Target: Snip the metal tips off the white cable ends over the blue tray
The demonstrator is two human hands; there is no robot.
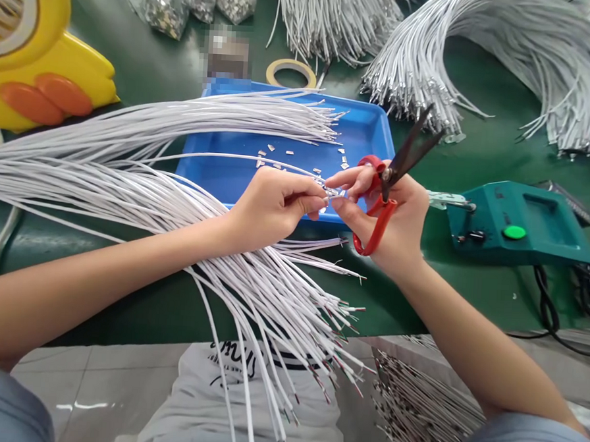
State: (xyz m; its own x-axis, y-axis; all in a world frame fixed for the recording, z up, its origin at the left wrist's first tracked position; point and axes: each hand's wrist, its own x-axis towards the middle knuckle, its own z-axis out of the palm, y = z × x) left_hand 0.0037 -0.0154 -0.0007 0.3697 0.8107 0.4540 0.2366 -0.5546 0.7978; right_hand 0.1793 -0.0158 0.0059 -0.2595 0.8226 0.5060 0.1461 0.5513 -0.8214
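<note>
My left hand [281, 204] pinches the end of a white cable [224, 156] above the front part of a blue tray [198, 189]. Facing it, my right hand [394, 213] has thumb and forefinger closed at the cable's tip, where tiny silvery bits show; what exactly they pinch is too small to make out. Red-handled scissors [387, 179] hang on the right hand's fingers, dark blades apart and pointing up and away. Beneath my left forearm lies a bundle of white cables [272, 286] with stripped coloured ends. Another cable bundle [231, 120] rests across the tray, near small loose metal pieces [289, 153].
A green device [517, 223] with a bright button stands at right, black cords below. Behind the tray are a tape roll [291, 74], bags of small parts [168, 6] and large cable bundles [483, 33]. A yellow duck-shaped object [46, 56] stands at left.
</note>
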